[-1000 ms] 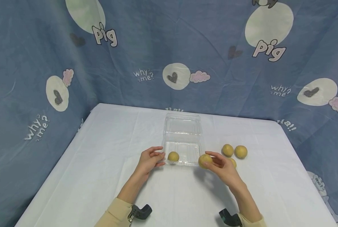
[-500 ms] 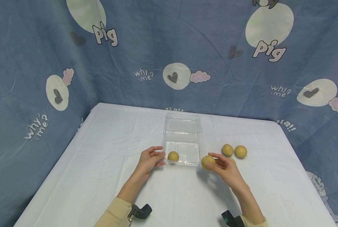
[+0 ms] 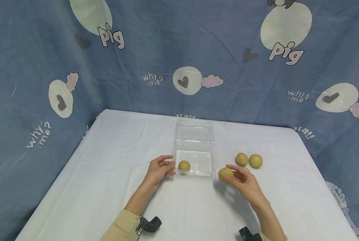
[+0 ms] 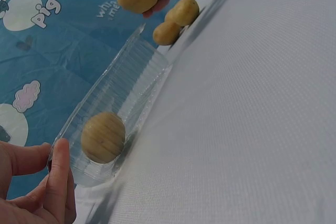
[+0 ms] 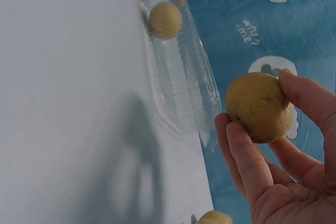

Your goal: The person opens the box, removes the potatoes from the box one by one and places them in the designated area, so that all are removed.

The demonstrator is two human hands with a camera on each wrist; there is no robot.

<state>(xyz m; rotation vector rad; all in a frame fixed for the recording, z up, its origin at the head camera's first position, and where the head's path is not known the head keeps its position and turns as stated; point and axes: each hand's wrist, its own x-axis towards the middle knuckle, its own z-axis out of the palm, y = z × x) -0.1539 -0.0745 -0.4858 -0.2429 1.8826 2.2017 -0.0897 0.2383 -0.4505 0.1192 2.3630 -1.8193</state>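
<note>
A clear plastic clamshell box [image 3: 197,161] lies with its lid [image 3: 194,132] folded back, away from me. One round yellow fruit [image 3: 184,165] rests inside its base, near the left end. My left hand [image 3: 159,170] pinches the box's left edge; in the left wrist view thumb and fingers meet at the rim [image 4: 100,85]. To the right of the box, my right hand [image 3: 242,180] grips another round yellow fruit [image 5: 261,107] between thumb and fingertips, raised above the table. Its skin is speckled yellow-brown with a small dark spot.
Behind my right hand, two similar fruits, one to the left [image 3: 241,159] and one to the right [image 3: 256,161], sit on the white-covered table [image 3: 122,150]. A third fruit [image 3: 246,170] is partly hidden by that hand. A blue printed curtain [image 3: 179,50] hangs behind the table.
My right hand has drawn the held fruit a little to the right and toward me, away from the box's edge. The left hand and the box stay put.
</note>
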